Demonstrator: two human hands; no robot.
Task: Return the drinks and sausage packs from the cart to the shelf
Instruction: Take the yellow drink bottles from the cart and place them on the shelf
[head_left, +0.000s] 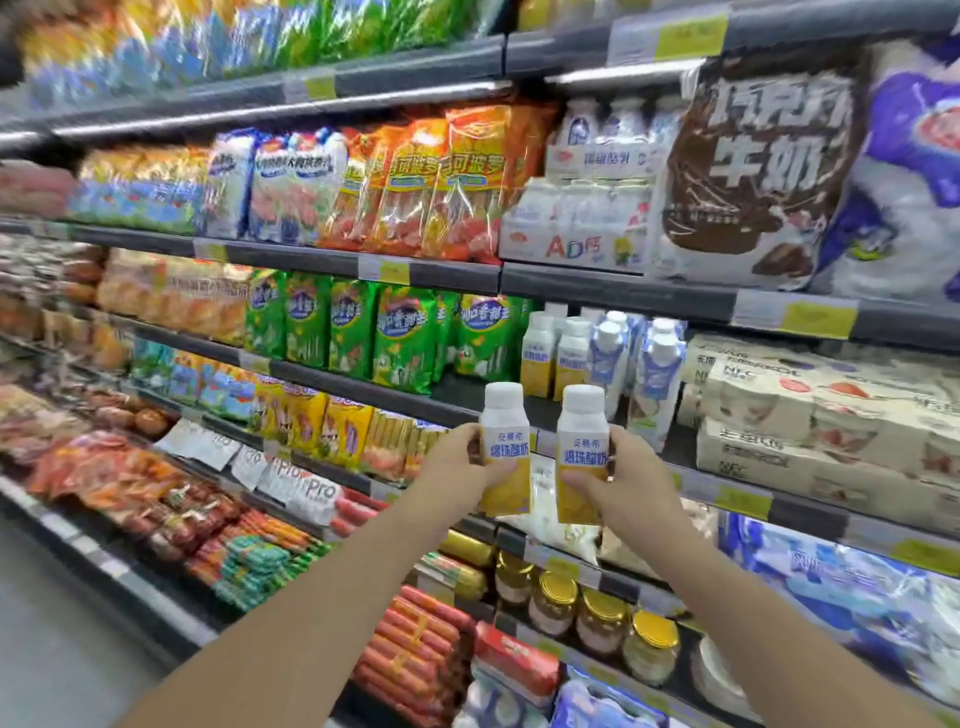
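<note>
My left hand (460, 460) grips a white-and-yellow yoghurt drink bottle (505, 447) with a white cap, held upright. My right hand (621, 480) grips a second bottle of the same kind (582, 457), also upright, right beside the first. Both bottles hang in front of the shelf (467, 402), just below and before a row of matching yellow drink bottles (556, 353). Green sausage packs (400, 332) stand to the left on that same shelf. The cart is out of view.
Blue-white drink bottles (654, 374) and cream juice cartons (810, 415) stand right of the yellow row. Orange sausage packs (441, 182) fill the shelf above. Glass jars (597, 618) and red sausages (415, 644) lie on lower shelves. Grey aisle floor (52, 649) is at the lower left.
</note>
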